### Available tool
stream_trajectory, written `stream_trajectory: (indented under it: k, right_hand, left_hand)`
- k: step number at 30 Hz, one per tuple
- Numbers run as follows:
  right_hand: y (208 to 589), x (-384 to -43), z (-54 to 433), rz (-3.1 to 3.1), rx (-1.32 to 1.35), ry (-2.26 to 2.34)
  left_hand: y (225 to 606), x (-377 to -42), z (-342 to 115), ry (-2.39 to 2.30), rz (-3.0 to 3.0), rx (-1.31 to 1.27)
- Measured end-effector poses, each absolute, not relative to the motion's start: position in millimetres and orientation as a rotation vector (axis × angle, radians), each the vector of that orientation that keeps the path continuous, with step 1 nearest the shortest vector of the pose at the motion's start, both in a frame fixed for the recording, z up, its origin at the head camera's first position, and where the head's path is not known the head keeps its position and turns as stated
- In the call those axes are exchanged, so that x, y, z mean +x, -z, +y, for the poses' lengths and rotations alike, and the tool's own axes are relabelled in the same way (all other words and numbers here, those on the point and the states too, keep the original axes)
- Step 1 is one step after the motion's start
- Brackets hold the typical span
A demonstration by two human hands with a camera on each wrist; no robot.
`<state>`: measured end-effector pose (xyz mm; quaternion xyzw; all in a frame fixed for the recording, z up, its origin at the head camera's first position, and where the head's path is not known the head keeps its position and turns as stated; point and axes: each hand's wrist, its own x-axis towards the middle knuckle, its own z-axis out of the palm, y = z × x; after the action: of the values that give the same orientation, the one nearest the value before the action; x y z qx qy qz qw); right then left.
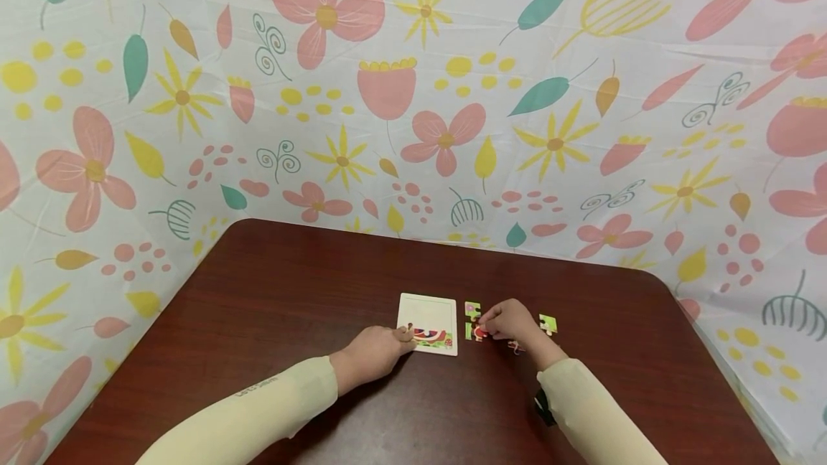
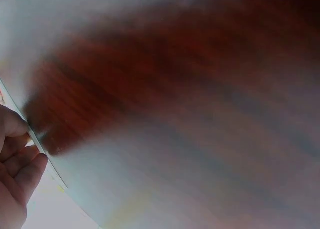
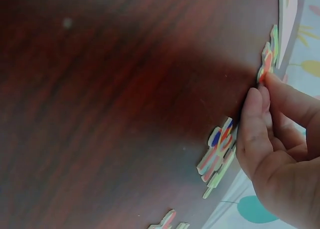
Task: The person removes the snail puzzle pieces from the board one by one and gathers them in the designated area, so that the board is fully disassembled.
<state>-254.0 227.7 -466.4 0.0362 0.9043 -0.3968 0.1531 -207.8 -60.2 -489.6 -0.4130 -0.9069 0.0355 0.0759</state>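
A white puzzle board [image 1: 426, 309] lies on the table, with colourful pieces [image 1: 431, 338] filling its lower part. My left hand [image 1: 375, 351] holds the board at its lower left edge; in the left wrist view the fingers [image 2: 31, 175] meet that thin edge. Just right of the board, my right hand [image 1: 513, 320] pinches a red puzzle piece [image 1: 479, 333] between thumb and fingertips. That piece [image 3: 265, 69] appears low at the tabletop in the right wrist view, against other pieces. A green-and-pink piece [image 1: 473, 308] lies just beyond it.
More loose pieces lie right of the right hand: a green one [image 1: 548, 323] and another [image 1: 515, 346] partly hidden by the wrist. The right wrist view shows a cluster of pieces [image 3: 217, 151]. A floral cloth [image 1: 446, 92] hangs behind the dark wooden table [image 1: 310, 285].
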Motion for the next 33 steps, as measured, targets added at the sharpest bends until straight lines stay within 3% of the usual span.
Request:
stream_trajectory:
  k: [33]
  right_hand:
    - [459.9,-242.0,218.2,2.523,0.102,1.358]
  left_hand:
    - [486.4,-215.5,-60.7,0.063,-2.577,-1.325]
